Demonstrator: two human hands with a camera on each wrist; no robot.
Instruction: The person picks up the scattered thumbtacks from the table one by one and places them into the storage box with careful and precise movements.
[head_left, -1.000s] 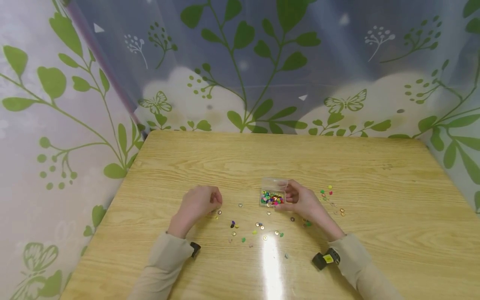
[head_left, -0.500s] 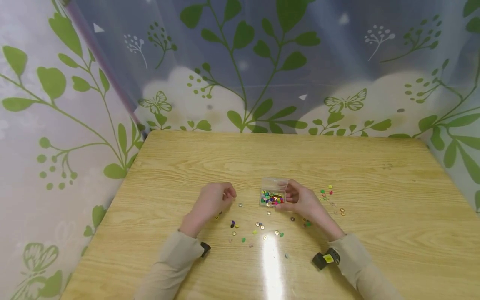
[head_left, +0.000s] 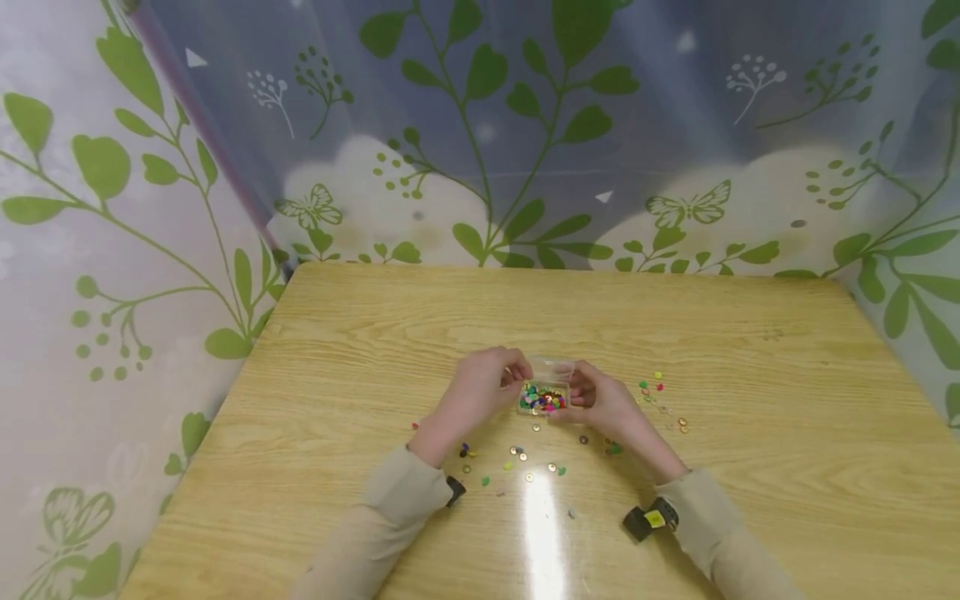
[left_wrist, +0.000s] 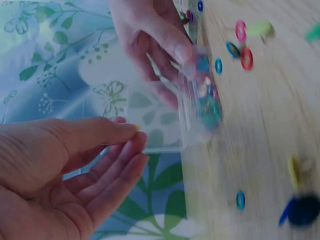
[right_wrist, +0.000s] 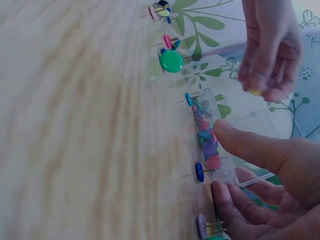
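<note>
**A:** So what have we got in the left hand (head_left: 486, 379)? Looks like thumb and fingertips closed together, other fingers loosely bent

**B:** Yeah, we see a small yellow bit (left_wrist: 137, 128) peeking out of that pinch. Probably a tack head, but most of it's covered so we can't swear to it. A fingertip hold makes sense to us for something that tiny, maybe sharp too

**A:** And the right hand (head_left: 606, 407)?

**B:** That one has the clear box (right_wrist: 226, 174) gripped at its right end, thumb on the near side, fingers round the back by the raised lid (head_left: 553, 369). We'd guess that's to stop it sliding while leaving the top uncovered. It sits on the table (head_left: 360, 333) with a pile of colourful tacks (head_left: 542, 400) inside

**A:** Loose ones too, like that blue tack (right_wrist: 199, 171) just beside the box, head down and point up. No wonder we're being delicate, lol

**B:** Right, and the left hand is up off the table near the lid, so the opening's well within our reach
</note>
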